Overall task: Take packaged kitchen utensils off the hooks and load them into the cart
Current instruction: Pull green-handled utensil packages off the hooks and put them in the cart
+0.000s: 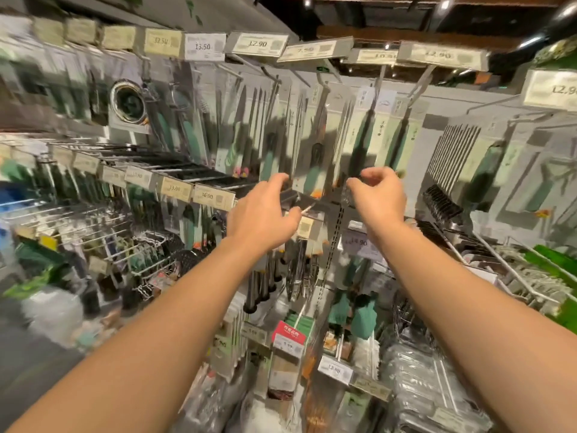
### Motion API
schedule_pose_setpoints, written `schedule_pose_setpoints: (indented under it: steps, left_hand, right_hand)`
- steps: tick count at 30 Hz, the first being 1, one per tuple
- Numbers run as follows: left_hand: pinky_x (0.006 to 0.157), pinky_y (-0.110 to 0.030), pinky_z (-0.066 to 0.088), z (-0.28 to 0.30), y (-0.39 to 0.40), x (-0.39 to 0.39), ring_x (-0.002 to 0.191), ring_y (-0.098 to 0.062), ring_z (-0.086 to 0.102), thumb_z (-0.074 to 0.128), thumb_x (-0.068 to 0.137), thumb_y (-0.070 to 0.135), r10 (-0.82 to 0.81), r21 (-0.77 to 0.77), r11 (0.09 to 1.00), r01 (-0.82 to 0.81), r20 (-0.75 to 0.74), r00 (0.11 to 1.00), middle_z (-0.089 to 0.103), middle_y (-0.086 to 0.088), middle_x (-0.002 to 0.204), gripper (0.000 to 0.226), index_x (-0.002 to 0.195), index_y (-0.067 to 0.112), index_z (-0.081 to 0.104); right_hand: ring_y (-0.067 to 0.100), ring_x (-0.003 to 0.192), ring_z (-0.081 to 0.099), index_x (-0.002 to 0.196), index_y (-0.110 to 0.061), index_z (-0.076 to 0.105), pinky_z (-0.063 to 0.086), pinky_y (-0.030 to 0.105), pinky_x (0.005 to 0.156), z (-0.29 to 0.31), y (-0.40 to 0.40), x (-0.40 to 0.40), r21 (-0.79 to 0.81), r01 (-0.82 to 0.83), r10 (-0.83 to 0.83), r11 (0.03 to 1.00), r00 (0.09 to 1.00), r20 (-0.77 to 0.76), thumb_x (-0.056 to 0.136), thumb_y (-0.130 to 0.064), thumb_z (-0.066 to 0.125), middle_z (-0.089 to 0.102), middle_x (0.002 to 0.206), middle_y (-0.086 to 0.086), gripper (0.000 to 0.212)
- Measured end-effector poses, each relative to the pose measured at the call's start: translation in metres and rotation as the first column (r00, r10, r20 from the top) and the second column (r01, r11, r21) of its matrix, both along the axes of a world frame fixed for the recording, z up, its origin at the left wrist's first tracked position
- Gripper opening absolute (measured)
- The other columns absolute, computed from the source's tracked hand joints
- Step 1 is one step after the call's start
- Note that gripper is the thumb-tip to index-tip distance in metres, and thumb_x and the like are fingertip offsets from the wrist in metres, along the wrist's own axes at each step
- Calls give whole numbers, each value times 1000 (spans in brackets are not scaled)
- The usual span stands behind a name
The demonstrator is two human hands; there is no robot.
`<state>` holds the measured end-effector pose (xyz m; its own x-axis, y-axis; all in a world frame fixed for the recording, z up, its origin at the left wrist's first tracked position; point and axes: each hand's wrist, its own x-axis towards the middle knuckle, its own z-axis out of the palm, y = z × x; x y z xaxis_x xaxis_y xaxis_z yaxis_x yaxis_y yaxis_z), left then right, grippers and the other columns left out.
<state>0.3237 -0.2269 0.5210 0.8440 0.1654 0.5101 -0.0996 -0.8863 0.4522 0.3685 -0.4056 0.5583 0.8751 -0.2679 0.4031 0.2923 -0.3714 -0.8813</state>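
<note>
Packaged kitchen utensils hang in rows on wall hooks, many with green handles on pale cards. Both my arms reach up to the row at centre. My left hand (pixel 265 210) curls its fingers and thumb round the dark lower edge of a hanging utensil pack (pixel 292 195). My right hand (pixel 379 195) pinches the clear plastic bottom corner of a neighbouring pack (pixel 345 195). Between the two hands hangs a green-handled utensil pack (pixel 313 164) with an orange mark at its foot. Motion blur softens the view. No cart is in view.
Price tags (pixel 259 43) stick out on hook ends above the packs and on lower rows (pixel 214 196). A round metal strainer pack (pixel 128 104) hangs at the left. Skewer packs (pixel 452 151) hang at the right. Wire racks and more packs fill the shelves below.
</note>
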Motion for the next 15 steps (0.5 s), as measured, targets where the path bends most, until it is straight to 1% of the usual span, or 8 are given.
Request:
schedule_pose_setpoints:
  steps: [3, 4, 6, 9, 10, 12, 14, 15]
  left_hand:
    - [76, -37, 52, -10, 5, -33, 105, -22, 65, 62, 97, 46, 85, -35, 996, -85, 18, 996, 60, 1, 138, 69, 158, 31, 34]
    - [77, -37, 50, -13, 7, -48, 106, -23, 65, 61, 97, 45, 116, -52, 992, -114, 29, 993, 60, 0, 139, 69, 159, 30, 34]
    - [82, -40, 51, -21, 14, -83, 115, -24, 64, 61, 97, 45, 186, -79, 980, -182, 40, 982, 60, 2, 140, 68, 158, 30, 35]
    - [81, -40, 51, -45, 29, -142, 110, -24, 63, 60, 96, 47, 302, -105, 948, -301, -13, 953, 61, 3, 130, 65, 155, 33, 37]
    - [83, -41, 52, -56, 35, -164, 110, -25, 64, 60, 96, 48, 337, -111, 934, -339, -38, 941, 62, 2, 129, 64, 154, 33, 39]
    - [88, -43, 54, -80, 48, -210, 115, -28, 64, 59, 94, 49, 408, -116, 902, -416, -85, 909, 64, 0, 129, 63, 152, 30, 44]
    - [90, -43, 52, -110, 61, -259, 118, -30, 63, 60, 94, 48, 488, -130, 851, -508, -158, 858, 65, -2, 130, 59, 148, 27, 49]
    - [90, -44, 50, -127, 66, -285, 119, -31, 63, 62, 95, 45, 526, -141, 822, -552, -186, 830, 65, -3, 130, 56, 146, 26, 51]
  right_hand:
    - [12, 105, 60, 103, -31, 59, 50, 37, 101, -2, 15, -31, -67, -123, 124, 990, 992, 24, 87, -24, 70, 62, 117, -2, 20]
    - [12, 104, 60, 104, -29, 60, 50, 35, 99, -5, 22, -43, -96, -169, 172, 981, 985, 28, 88, -24, 70, 62, 117, -2, 19]
    - [11, 102, 60, 103, -29, 60, 50, 32, 96, -13, 37, -69, -145, -263, 271, 954, 962, 39, 88, -26, 70, 63, 115, -2, 18]
    - [11, 99, 59, 100, -27, 60, 43, 24, 84, -40, 62, -108, -208, -385, 401, 899, 915, 37, 88, -25, 70, 64, 112, 0, 16]
    - [12, 96, 60, 100, -26, 60, 40, 24, 81, -50, 72, -122, -230, -430, 446, 873, 895, 20, 88, -25, 70, 64, 111, 1, 15]
    - [13, 90, 63, 99, -26, 59, 43, 26, 81, -77, 93, -151, -262, -535, 541, 803, 839, -58, 88, -27, 71, 64, 109, 2, 16]
    - [19, 92, 66, 97, -28, 60, 51, 34, 86, -109, 116, -181, -274, -632, 619, 725, 772, -146, 85, -32, 73, 67, 107, 2, 18]
    - [22, 94, 67, 97, -27, 62, 53, 36, 88, -126, 128, -197, -288, -671, 649, 683, 739, -180, 83, -33, 74, 69, 104, 2, 19]
